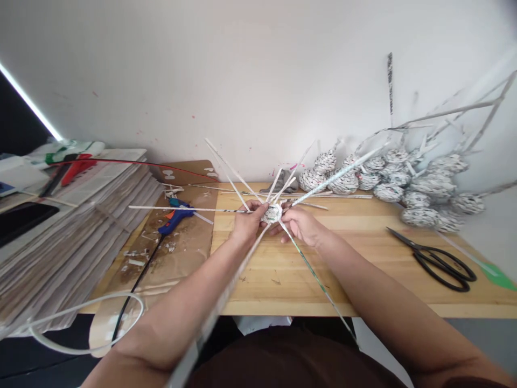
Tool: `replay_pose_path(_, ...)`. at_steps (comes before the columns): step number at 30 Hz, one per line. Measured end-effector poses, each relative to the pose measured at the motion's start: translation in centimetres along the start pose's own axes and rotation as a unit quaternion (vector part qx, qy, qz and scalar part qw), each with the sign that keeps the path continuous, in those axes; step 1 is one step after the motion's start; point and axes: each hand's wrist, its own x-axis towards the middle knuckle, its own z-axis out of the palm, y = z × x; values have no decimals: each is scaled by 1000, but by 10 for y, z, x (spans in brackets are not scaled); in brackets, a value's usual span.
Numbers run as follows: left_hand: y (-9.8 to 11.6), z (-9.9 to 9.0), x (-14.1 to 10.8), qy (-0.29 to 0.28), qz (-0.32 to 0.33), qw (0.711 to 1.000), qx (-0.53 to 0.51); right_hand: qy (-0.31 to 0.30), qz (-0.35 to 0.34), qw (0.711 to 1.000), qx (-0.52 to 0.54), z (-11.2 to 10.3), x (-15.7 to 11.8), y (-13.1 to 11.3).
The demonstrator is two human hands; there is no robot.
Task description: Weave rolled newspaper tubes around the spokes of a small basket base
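A small round base woven from rolled newspaper strips (272, 213) is held above the wooden table, between my two hands. Long paper strips fan out from it in several directions, one of them thicker and pale blue-white (341, 173) toward the upper right. My left hand (251, 220) grips the base's left edge, thumb on top and fingers beneath. On the opposite edge, my right hand (299, 222) pinches the weave where strips leave it. Its fingertips are partly hidden behind the base. One greenish strip (309, 265) hangs toward my lap.
Several woven paper gourd shapes (390, 192) are heaped at the back right. Black scissors (438, 260) lie on the right of the wooden table (363, 293). At left are a blue glue gun (176, 215) on stained cardboard (194, 253) and a tall newspaper stack (81, 237).
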Motion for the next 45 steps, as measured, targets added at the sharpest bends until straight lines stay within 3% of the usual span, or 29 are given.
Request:
replay_pose_path(3,1,1,-3,-6,-2,1000,0,7,-17,1000,25,6,-1,3)
replay_pose_path(9,-2,5,-11,-64,-30,997,21,146,-52,986,62,16,8,17)
replay_pose_path(14,6,3,-11,-94,-53,994,33,189,-95,974,82,19,8,19)
replay_pose_path(19,34,-14,-4,-232,-95,963,95,224,-125,963,77,11,9,12)
replay_pose_path(23,50,-27,3,-288,-90,950,79,244,-123,959,80,7,11,9)
replay_pose_path(27,57,-39,9,-369,-111,918,91,228,-114,964,77,8,9,8)
replay_pose_path(32,54,-47,16,-364,-120,915,125,210,-103,969,75,8,9,9)
replay_pose_path(38,45,-40,14,-316,-120,919,202,211,-118,969,47,6,14,14)
replay_pose_path(42,39,-35,11,-333,-134,919,164,221,-135,966,18,8,14,17)
replay_pose_path(45,30,-29,9,-300,-121,940,110,221,-143,965,4,10,14,19)
